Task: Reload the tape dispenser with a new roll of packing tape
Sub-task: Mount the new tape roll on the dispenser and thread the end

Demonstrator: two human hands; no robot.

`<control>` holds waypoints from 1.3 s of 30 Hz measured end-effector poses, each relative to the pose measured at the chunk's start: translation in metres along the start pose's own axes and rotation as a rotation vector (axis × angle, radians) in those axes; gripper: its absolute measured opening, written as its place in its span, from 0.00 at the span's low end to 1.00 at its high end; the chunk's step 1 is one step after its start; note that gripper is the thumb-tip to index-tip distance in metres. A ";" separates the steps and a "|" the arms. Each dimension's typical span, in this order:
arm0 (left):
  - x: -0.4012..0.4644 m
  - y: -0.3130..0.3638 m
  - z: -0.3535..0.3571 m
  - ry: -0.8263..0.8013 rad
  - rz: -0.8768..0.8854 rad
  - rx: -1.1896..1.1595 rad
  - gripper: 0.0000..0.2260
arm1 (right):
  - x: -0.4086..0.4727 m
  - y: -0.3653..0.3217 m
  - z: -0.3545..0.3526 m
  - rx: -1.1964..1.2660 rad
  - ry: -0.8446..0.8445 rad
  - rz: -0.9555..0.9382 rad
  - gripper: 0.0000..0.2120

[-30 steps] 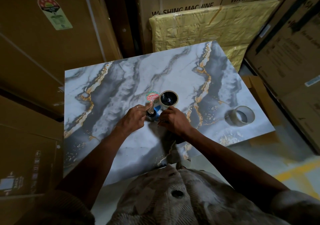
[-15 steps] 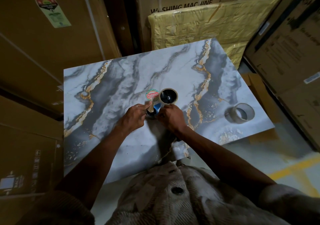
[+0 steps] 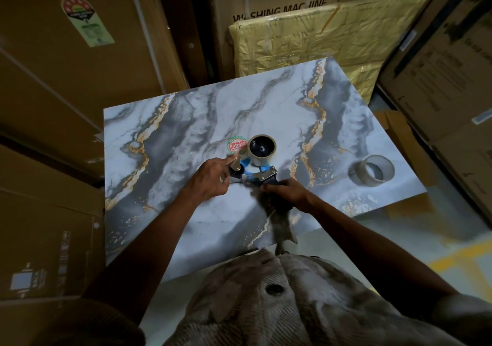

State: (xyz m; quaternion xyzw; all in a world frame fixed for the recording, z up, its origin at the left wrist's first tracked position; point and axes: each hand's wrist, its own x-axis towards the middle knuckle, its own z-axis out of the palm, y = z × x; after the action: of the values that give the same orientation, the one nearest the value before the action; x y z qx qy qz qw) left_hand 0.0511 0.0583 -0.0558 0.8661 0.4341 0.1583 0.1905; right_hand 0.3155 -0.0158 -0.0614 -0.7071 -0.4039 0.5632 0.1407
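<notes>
A blue and metal tape dispenser (image 3: pixel 257 173) lies on the marble-patterned table (image 3: pixel 186 137), with a roll of tape (image 3: pixel 262 149) sitting on its wheel at the far end. My right hand (image 3: pixel 286 195) grips the dispenser's handle at its near end. My left hand (image 3: pixel 210 179) rests at the dispenser's left side, index finger stretched toward the front roller and metal flap. A red and green round sticker (image 3: pixel 237 145) shows just left of the mounted roll. A second tape roll (image 3: pixel 375 171) stands alone near the table's right edge.
Tall cardboard appliance boxes (image 3: pixel 66 60) close in on the left, back and right. A yellow wrapped package (image 3: pixel 314 41) leans behind the table. The floor with a yellow line (image 3: pixel 463 255) shows at lower right.
My right hand has slid back from the dispenser's front to its handle, uncovering the blue frame and metal plate. My left hand stays at the front roller.
</notes>
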 end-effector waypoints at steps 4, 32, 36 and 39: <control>0.000 0.006 -0.011 -0.048 -0.023 0.023 0.04 | -0.009 -0.014 -0.003 0.354 -0.370 0.083 0.15; -0.008 0.037 -0.014 0.177 -0.753 -1.256 0.03 | -0.019 -0.068 -0.034 0.869 -0.683 0.278 0.09; -0.006 0.036 -0.013 0.232 -0.725 -1.246 0.07 | -0.023 -0.067 -0.039 0.867 -0.713 0.276 0.10; -0.008 0.030 -0.013 0.188 -0.714 -1.245 0.07 | -0.025 -0.066 -0.044 0.836 -0.720 0.282 0.10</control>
State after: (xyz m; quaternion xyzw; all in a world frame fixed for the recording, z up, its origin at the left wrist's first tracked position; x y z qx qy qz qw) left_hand 0.0618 0.0381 -0.0312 0.3852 0.5343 0.3784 0.6504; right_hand 0.3273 0.0191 0.0138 -0.4021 -0.0708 0.8938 0.1854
